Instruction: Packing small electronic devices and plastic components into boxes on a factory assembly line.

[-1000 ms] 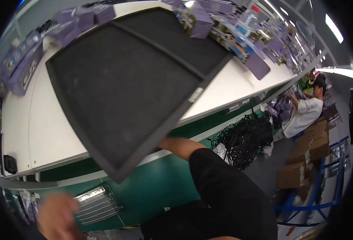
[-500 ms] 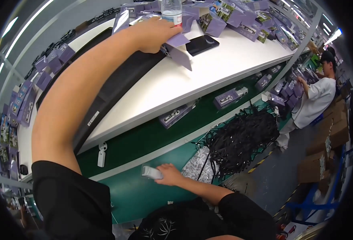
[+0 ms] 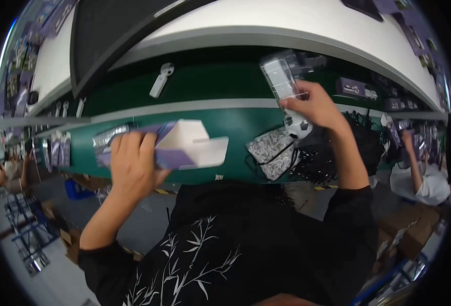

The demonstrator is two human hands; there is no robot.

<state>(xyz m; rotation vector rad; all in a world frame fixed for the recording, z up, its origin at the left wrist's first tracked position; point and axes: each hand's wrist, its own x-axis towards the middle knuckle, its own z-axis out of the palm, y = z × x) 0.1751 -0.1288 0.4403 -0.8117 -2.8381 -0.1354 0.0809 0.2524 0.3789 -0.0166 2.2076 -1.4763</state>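
Left hand (image 3: pixel 133 166) now down off the table (image 3: pixel 266 28), grip round purple-white carton (image 3: pixel 184 148); right hand (image 3: pixel 314 104) pinching clear packet (image 3: pixel 282 79).

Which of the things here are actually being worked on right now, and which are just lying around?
In hand:
- purple and white box, open, held by the left hand
- clear plastic tray, held by the right hand

Lying about:
- black mat on the white table
- patterned bag
- white tag

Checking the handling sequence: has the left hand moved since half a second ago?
Yes. The left hand, then up on the white table, is now below the table's edge, holding a purple and white box.
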